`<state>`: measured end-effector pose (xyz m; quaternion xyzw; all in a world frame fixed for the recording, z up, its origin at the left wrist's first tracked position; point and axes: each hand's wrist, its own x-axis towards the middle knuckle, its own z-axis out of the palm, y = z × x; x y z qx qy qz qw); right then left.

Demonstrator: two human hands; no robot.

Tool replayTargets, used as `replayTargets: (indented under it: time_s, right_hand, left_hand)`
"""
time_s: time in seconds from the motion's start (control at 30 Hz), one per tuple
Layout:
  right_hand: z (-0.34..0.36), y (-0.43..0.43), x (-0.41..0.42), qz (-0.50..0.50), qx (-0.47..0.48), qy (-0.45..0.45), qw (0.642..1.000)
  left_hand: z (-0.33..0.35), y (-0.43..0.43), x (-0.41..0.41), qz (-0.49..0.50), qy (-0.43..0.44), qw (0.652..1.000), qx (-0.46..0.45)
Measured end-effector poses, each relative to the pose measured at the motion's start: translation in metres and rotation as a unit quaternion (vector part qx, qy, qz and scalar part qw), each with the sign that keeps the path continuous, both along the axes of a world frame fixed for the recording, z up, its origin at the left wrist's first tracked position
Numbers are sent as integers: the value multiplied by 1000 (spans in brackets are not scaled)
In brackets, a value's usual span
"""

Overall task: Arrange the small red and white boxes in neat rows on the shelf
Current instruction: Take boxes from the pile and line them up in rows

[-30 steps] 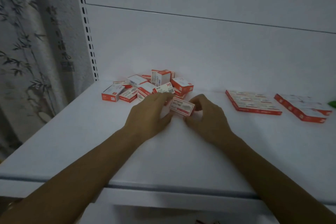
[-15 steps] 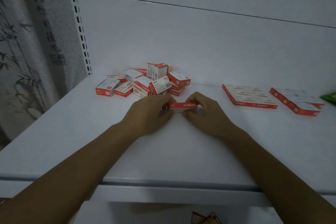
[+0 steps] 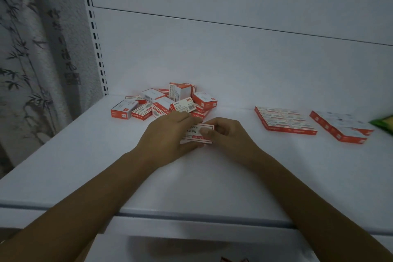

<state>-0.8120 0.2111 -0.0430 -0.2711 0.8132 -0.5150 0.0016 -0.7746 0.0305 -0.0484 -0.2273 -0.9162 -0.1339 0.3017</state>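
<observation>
Both hands hold one small red and white box just above the white shelf, its printed white face turned toward me. My left hand grips its left end; my right hand pinches its right end, thumb on the face. Behind them, at the back left, lies a loose heap of several small boxes. To the right, a neat flat block of boxes lies in rows, and a second block lies further right.
The shelf's back panel rises behind the heap, with a slotted upright at its left edge. A patterned curtain hangs left of the shelf. A green packet pokes in at the far right. The shelf's front edge crosses under my forearms.
The box in my hands has been rotated: earlier its red edge faced me, now its white printed face does. The hands stay in about the same spot.
</observation>
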Motion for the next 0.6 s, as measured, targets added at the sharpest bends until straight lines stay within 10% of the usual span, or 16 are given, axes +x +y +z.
replayTargets:
  time_s: [0.3, 0.6]
  right_hand:
    - [15, 22, 0, -3, 189, 151, 970]
    - [30, 117, 1, -47, 79, 105, 990]
  left_hand:
    - [10, 12, 4, 5, -36, 999, -30]
    - [14, 103, -13, -33, 23, 999, -16]
